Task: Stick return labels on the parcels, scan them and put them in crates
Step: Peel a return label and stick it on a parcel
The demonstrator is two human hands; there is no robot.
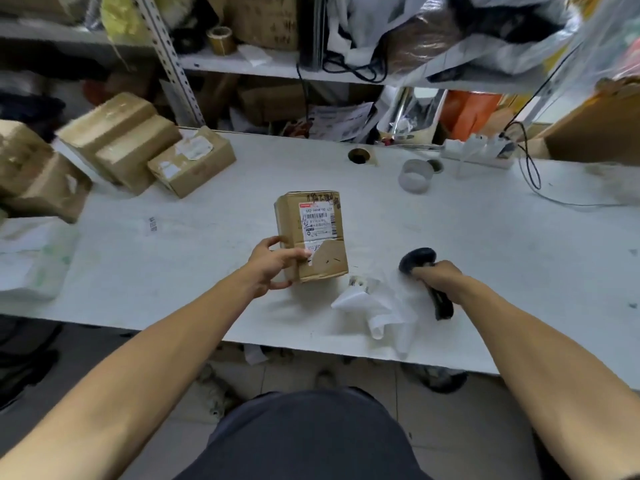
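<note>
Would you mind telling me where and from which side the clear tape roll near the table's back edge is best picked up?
Grip the clear tape roll by its thin wall, fingers pinching inside and outside the rim, coming from above. It stands on its flat end with the hollow core facing up, and the white table around it is bare, so a top approach looks unobstructed.

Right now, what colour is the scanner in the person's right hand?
Black, seen best in the head view: the scanner is gripped by the right hand.

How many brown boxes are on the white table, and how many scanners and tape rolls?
Brown boxes: 5, one in the left hand, the box, plus four stacked at left
Scanner: 1, in the right hand
Clear tape roll: 1
Total: 7
</note>
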